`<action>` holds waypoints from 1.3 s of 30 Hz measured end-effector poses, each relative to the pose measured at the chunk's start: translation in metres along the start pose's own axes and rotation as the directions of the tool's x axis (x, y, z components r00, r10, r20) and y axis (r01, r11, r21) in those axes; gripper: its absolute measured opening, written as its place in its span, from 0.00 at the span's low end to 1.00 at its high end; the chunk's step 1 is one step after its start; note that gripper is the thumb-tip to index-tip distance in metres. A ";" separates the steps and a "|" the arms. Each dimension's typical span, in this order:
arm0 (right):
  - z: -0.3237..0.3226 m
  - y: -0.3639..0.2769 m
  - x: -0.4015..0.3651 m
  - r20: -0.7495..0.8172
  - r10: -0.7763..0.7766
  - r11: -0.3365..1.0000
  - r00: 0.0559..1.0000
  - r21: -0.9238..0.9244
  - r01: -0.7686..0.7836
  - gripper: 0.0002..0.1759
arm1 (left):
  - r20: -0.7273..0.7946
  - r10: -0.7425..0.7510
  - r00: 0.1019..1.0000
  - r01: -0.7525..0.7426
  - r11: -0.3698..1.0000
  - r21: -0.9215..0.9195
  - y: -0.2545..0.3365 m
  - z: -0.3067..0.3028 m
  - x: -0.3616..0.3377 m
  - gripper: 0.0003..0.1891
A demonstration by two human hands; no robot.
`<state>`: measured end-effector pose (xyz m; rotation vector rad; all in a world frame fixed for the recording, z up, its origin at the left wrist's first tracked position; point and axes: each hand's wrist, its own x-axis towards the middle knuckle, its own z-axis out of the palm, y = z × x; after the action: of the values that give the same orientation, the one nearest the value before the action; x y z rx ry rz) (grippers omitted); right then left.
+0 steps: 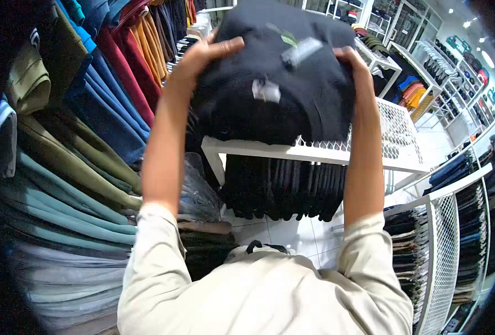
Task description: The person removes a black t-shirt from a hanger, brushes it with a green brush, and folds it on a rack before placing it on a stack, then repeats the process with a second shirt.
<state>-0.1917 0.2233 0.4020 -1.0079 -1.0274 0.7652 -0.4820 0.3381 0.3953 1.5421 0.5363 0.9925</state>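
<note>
A folded black garment point(281, 111) is held up between both hands, above the near end of a white mesh-topped table point(393, 131). It has a pale neck label point(266, 90) and a blurred tag point(301, 51) with some green print. My left hand point(205, 54) grips its left side, with the thumb lying on top. On the right edge is my right hand point(352, 58), its fingers partly hidden behind the cloth. Dark garments point(284, 187) hang in a row beneath the table.
Hanging garments in grey, teal point(68, 206), olive, blue and red fill the left side. A white mesh rack point(443, 240) with hanging clothes stands at the lower right. White tiled floor point(298, 234) shows below the table. Shelves and more racks line the back right.
</note>
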 end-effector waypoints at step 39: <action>0.034 0.185 0.127 -0.156 0.386 0.880 0.909 -0.234 -0.414 0.23 | -0.350 -0.312 0.883 0.444 0.798 0.407 -0.120 -0.099 0.119 0.48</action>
<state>-0.1904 0.4123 0.2761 -1.5074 -0.8494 0.9161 -0.4768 0.5160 0.3127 1.6372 1.3175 0.7812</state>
